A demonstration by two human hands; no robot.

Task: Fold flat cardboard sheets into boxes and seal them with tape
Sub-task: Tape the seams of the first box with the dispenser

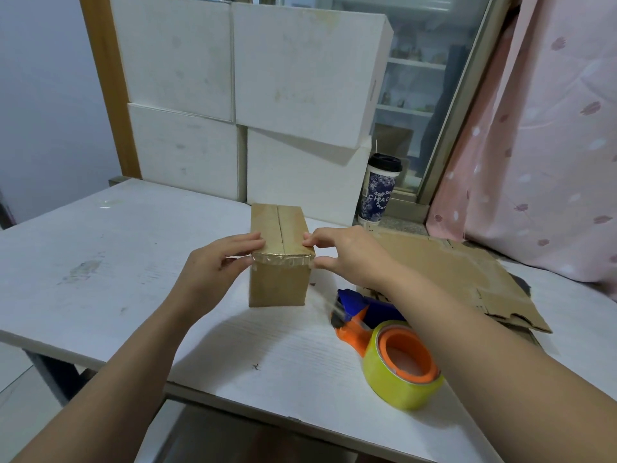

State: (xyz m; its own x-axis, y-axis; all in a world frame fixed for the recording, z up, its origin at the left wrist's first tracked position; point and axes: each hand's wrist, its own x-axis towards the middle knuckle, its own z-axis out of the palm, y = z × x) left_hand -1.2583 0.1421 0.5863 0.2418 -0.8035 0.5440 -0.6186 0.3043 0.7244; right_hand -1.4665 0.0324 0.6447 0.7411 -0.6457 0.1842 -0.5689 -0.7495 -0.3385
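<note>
A small brown cardboard box (278, 282) stands on the white table (100, 279), its two top flaps closed with a seam down the middle. A strip of clear tape runs across its near top edge. My left hand (217, 265) presses straight fingers against the box's left top corner. My right hand (347, 255) pinches the right top corner between fingertips and thumb. A tape dispenser (394, 355) with an orange frame and a yellowish roll lies on the table under my right forearm.
Flat cardboard sheets (467, 282) lie at the right of the table. Large white boxes (253, 95) are stacked against the back. A lidded paper cup (379, 192) stands beside them. A pink curtain (551, 145) hangs at the right.
</note>
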